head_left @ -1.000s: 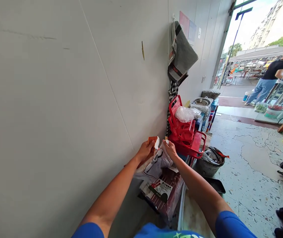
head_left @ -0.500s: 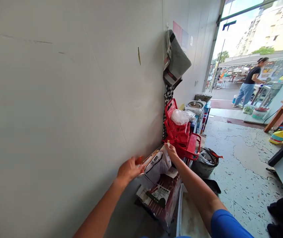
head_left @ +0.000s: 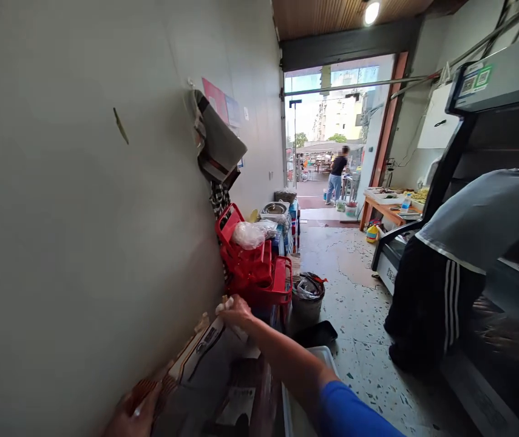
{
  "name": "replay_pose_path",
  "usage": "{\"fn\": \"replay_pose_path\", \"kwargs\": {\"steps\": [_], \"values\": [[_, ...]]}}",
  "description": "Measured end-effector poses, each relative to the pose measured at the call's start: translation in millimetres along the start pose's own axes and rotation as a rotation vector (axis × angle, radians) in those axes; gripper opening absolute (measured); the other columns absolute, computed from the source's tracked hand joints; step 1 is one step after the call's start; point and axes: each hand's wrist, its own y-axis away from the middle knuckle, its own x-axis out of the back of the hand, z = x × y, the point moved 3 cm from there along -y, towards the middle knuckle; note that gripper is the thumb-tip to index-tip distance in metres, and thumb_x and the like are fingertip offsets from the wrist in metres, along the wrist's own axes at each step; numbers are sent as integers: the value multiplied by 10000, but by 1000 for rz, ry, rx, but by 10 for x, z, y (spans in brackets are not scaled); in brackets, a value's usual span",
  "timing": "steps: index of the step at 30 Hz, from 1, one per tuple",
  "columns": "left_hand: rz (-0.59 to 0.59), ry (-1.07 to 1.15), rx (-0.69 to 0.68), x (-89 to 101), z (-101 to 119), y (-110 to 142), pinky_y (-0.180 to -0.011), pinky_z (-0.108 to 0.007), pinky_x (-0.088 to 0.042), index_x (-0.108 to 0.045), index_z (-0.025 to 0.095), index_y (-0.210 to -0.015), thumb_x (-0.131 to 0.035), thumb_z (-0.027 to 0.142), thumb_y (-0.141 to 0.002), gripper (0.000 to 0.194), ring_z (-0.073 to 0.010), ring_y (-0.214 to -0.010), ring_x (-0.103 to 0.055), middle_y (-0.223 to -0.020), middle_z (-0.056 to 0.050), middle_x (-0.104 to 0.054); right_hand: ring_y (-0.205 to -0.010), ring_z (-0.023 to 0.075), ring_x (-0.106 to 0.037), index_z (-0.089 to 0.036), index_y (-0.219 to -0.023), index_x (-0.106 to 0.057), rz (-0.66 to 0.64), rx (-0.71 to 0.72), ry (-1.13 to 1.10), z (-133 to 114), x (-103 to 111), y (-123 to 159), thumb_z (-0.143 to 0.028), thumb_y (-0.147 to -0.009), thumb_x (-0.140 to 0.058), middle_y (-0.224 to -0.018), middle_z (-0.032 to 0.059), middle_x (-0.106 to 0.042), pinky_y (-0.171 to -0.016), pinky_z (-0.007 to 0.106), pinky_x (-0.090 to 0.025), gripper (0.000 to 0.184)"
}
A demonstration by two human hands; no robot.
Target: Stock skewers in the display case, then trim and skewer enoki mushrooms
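A printed white bag (head_left: 202, 355) with dark lettering and brownish stripes lies along the wall, slanting towards me. My right hand (head_left: 236, 311) is closed on its far corner, with a bit of whitish material bunched at the fingertips. Low at the bottom edge, my left hand (head_left: 134, 416) is closed on the bag's near end, beside an orange-brown striped part; shadow hides some of its fingers. Beneath the bag is a dark red, plastic-wrapped pack, with a printed sheet (head_left: 237, 405) on top.
Red plastic chairs (head_left: 254, 267) carry a clear plastic bag (head_left: 249, 235). Beyond my right arm stand a bin (head_left: 308, 297) and a black tray (head_left: 316, 334). A person in grey (head_left: 482, 218) bends into a display fridge (head_left: 462, 115) at right. Another person (head_left: 337, 173) stands outside.
My view has swung right and up, bringing the fridge and the bending person into view. Both hands now sit lower and further left in the picture, still at the bag.
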Motion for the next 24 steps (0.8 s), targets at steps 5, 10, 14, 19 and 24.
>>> {"fn": "replay_pose_path", "kwargs": {"steps": [5, 10, 14, 19, 24], "values": [[138, 175, 208, 16, 235, 127, -749, -333, -521, -687, 200, -891, -479, 490, -797, 368, -266, -835, -673, -885, -103, -728, -1226, 234, -467, -179, -1214, -544, 54, 338, 145, -32, 101, 486, -175, -784, -517, -1267, 130, -557, -1036, 398, -379, 431], [116, 421, 145, -27, 302, 228, -825, -308, -505, -664, 202, -873, -548, 501, -811, 327, -214, -886, -658, -928, -71, -721, -1144, 189, -554, -167, -1122, -615, -260, 939, 400, -135, 9, 873, -89, -781, -472, -1236, 98, -605, -982, 308, -452, 378], [112, 545, 229, -28, 301, 301, -850, -324, -503, -659, 195, -868, -585, 509, -786, 333, -222, -926, -662, -994, -89, -721, -1076, 209, -567, -162, -1053, -620, -244, 916, 572, -175, 146, 1085, -165, -804, -552, -1162, 101, -613, -960, 323, -463, 259], [113, 640, 323, -62, 280, 380, -897, -337, -495, -667, 199, -908, -611, 532, -767, 366, -223, -966, -658, -1074, -95, -707, -969, 234, -580, -198, -951, -622, -166, 870, 759, -5, 295, 1320, -205, -839, -607, -991, 67, -660, -894, 353, -463, 113], [90, 676, 364, -64, 330, 513, -914, -335, -495, -677, 194, -874, -637, 543, -755, 371, -229, -1008, -645, -1147, -107, -680, -863, 207, -579, -213, -874, -615, -110, 961, 782, 228, 350, 1519, -165, -858, -598, -850, 31, -658, -827, 334, -429, 54]]}}
